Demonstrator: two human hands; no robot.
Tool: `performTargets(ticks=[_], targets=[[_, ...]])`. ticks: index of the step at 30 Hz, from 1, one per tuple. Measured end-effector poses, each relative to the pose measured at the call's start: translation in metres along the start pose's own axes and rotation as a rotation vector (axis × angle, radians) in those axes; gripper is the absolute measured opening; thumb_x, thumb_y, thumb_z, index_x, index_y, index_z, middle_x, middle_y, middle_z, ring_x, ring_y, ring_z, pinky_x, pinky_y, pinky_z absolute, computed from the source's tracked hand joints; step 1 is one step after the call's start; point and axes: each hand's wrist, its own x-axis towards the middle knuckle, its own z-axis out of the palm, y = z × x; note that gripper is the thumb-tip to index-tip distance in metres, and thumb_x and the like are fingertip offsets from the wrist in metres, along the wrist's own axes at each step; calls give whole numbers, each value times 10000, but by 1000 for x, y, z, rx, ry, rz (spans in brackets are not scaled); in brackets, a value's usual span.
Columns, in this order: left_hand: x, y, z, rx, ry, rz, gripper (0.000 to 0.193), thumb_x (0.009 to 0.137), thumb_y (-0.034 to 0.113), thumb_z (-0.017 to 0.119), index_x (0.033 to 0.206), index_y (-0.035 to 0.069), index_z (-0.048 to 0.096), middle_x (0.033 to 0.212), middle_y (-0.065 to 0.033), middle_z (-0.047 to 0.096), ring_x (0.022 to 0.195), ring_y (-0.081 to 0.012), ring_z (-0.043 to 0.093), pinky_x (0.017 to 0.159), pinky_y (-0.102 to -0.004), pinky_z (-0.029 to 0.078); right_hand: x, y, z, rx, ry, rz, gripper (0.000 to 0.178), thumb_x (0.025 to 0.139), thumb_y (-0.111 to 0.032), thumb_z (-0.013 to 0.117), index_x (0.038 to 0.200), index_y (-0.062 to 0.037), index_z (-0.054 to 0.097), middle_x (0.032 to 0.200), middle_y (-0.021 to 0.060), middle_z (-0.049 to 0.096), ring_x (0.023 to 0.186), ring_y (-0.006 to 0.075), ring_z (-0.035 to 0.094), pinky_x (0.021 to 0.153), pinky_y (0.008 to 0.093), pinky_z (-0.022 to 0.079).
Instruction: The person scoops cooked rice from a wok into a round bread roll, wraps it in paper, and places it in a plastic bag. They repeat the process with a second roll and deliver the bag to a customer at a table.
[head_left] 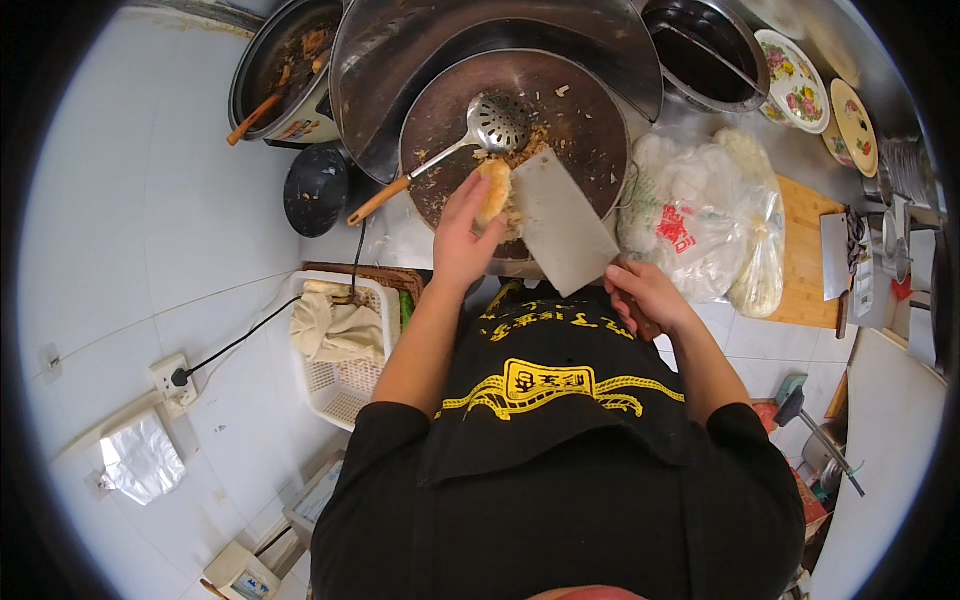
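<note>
My left hand (465, 232) is closed round a golden flatbread bun (494, 190), held over the near part of a round chopping board (440, 120). In my right hand (648, 297) is the handle of a cleaver (565, 225). Its broad blade lies across the board's near edge, its far end beside the bun and some chopped filling (530, 143). Crumbs and scraps are scattered over the board. A slotted ladle (498, 122) with a wooden handle rests on the board, beyond the bun.
A curved metal guard (372, 60) rises behind the board. To the left stand a pot of brown food (262, 112) and a black bowl (316, 190); below is a white basket (345, 400). Plastic bags (690, 220), a wooden board (800, 225) and a dark-liquid pot (700, 50) are at right.
</note>
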Motion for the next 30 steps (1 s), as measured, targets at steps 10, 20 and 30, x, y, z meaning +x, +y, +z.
performTargets(ticks=[10, 20, 30], targets=[[1, -1, -3, 206, 43, 105, 461, 814, 181, 750, 1242, 49, 644, 1296, -191, 609, 1147, -342, 616, 990, -412, 485, -38, -16, -28, 8, 161, 42, 353, 1000, -378, 559, 882, -47, 527, 579, 31, 501, 400, 146, 494, 378, 285, 401], [-3, -26, -22, -449, 410, -384, 263, 928, 58, 632, 1171, -37, 660, 1026, -51, 690, 917, -102, 624, 836, -241, 495, -23, -25, 5, -112, 116, 60, 355, 1002, -353, 564, 877, -23, 528, 571, 52, 520, 404, 151, 507, 389, 297, 411], [-4, -17, -22, -447, 398, -353, 278, 926, 75, 637, 1181, -32, 664, 1061, -60, 691, 952, -111, 624, 863, -249, 484, -4, -52, 31, -337, 110, 64, 339, 998, -338, 572, 872, -25, 535, 567, 39, 522, 410, 151, 526, 391, 304, 415]])
